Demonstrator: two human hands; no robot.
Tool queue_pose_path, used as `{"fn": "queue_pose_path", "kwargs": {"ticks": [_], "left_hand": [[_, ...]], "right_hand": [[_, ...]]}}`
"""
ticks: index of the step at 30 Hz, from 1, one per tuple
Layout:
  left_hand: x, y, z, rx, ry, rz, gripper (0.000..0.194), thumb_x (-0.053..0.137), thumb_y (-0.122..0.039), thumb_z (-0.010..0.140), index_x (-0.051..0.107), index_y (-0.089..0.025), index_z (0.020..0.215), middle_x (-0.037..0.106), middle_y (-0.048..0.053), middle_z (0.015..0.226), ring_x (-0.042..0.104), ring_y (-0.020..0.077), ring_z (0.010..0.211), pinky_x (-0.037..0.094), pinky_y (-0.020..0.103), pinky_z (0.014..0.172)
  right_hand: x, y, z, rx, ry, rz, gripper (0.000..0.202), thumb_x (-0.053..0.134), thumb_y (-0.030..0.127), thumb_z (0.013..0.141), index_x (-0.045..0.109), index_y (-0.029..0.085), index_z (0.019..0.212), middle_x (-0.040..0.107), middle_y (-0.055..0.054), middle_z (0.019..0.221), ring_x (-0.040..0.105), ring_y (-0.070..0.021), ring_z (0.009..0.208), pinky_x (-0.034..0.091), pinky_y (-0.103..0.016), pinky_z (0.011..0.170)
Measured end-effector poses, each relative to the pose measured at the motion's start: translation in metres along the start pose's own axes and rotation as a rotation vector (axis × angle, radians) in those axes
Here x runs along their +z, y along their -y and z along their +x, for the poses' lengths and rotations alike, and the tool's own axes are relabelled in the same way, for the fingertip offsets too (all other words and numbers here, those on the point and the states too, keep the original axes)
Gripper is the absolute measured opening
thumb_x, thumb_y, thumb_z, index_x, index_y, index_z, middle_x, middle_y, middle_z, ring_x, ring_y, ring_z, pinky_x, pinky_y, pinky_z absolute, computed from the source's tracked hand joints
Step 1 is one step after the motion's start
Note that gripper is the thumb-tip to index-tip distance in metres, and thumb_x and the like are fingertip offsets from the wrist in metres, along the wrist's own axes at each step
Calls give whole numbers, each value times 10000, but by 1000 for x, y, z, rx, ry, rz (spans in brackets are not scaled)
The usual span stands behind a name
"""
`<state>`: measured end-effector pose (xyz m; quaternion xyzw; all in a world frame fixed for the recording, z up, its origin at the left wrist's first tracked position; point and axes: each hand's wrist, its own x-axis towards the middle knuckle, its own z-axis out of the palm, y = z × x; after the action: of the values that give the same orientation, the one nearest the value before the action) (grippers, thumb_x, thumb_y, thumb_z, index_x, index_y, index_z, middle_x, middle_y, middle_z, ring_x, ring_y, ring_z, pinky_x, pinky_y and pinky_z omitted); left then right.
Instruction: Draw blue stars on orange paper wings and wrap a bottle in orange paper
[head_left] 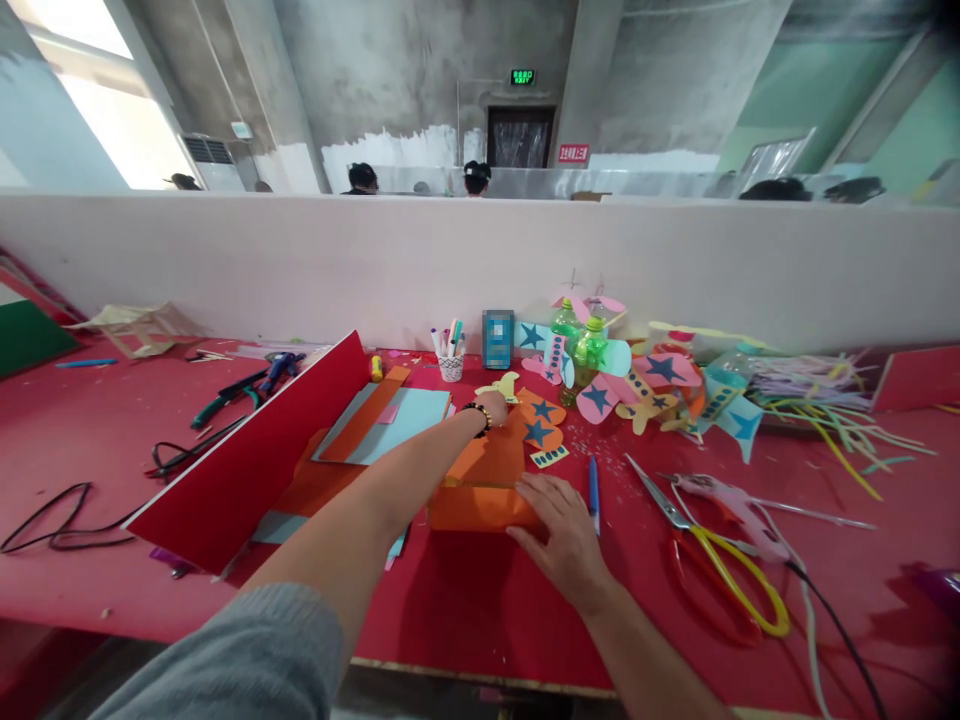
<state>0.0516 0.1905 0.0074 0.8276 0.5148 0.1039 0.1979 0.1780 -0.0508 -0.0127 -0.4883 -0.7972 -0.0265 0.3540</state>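
My left hand [493,408], with a beaded bracelet at the wrist, is stretched forward beside a pale yellow paper cutout [507,386]. Its fingertips are hidden, so whether it grips the cutout is unclear. My right hand [559,525] holds the near right corner of an orange sheet of paper [484,508], thumb in front and fingers on top. This sheet is bent up along its near edge. Orange cutouts with blue stars [541,433] lie just beyond it. A small yellow strip with dark ovals [550,457] rests near my right fingers.
Right of my hands lie a blue pen [594,495], large scissors [712,555] and a pink glue gun [739,510]. Bottle-and-paper planes [592,350] stand behind. Leftward are a leaning red board [262,455], light blue paper [409,415] and a pen cup [451,368].
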Motion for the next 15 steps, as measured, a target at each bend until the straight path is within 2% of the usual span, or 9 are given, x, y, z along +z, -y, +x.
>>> {"fn": "queue_pose_path", "kwargs": {"ticks": [2,5,10,15], "left_hand": [[1,-4,3,-40,101,20,317,554,-329,928,551,-156,1194,565,93,1190,591,208,999,518,406,841],[-5,-4,4,-58,167,47,312,550,-333,930,556,-160,1189,566,88,1192,591,210,1000,518,405,842],[-22,12,-8,-84,212,121,312,555,-333,926,557,-163,1189,564,85,1194,588,216,1011,515,406,848],[-26,20,-22,-124,212,120,310,557,-327,927,553,-169,1193,563,90,1196,588,208,1011,515,402,847]], "right_hand": [[-1,1,1,8,3,0,472,633,371,832,548,220,1271,593,-102,1275,520,-287,1143,446,-473,947],[-2,2,1,11,-4,2,473,632,373,830,550,231,1274,600,-100,1267,527,-285,1137,451,-472,940],[-1,0,1,16,-10,2,474,627,376,830,551,243,1279,605,-95,1264,537,-285,1127,450,-471,933],[0,0,0,10,-6,14,471,625,385,834,548,240,1275,606,-91,1260,534,-283,1127,444,-462,936]]}}
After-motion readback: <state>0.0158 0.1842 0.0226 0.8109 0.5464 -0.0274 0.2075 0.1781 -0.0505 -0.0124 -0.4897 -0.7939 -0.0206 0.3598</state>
